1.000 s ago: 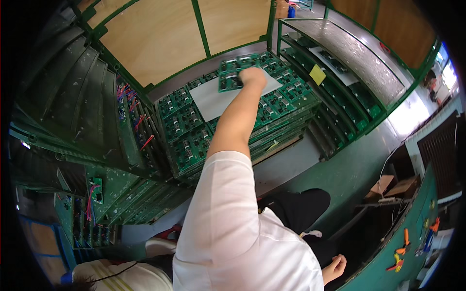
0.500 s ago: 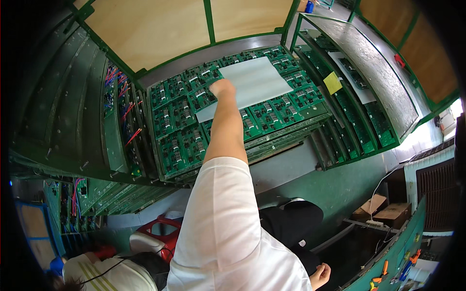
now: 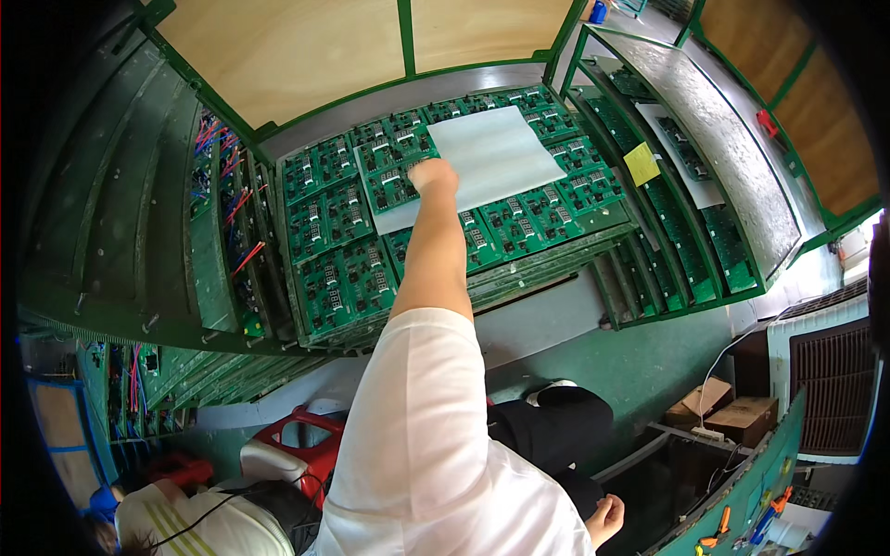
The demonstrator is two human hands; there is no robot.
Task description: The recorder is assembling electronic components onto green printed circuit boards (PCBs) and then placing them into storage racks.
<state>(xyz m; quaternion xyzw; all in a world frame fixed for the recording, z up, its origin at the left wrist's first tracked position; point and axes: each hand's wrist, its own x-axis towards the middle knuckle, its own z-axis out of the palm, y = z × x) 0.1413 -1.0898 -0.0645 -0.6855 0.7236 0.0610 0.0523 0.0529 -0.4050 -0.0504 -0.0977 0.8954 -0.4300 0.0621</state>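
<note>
My left hand point(image 3: 433, 174) reaches out over a spread of green circuit boards, its fingers closed on the right edge of a circuit board panel point(image 3: 387, 176). That panel lies over the left part of a white sheet point(image 3: 501, 153), whose rim shows along the panel's left side and below it. Around the sheet, more green circuit boards point(image 3: 320, 222) with small white displays sit in rows. My right hand point(image 3: 606, 519) is low at the right beside my dark trousers, fingers curled, with no object visible in it.
Left stands a green rack point(image 3: 139, 195) with boards and coloured wires. A second green rack point(image 3: 714, 139) at right holds boards and a yellow note point(image 3: 642, 164). A wooden panel point(image 3: 287, 56) rises behind. Another person point(image 3: 199, 519) sits lower left, near a red-and-white chair point(image 3: 287, 445).
The circuit board panel in my left hand has shifted, and a strip of the white sheet now shows along its left side. My right hand stays low at the right. The view has shifted slightly.
</note>
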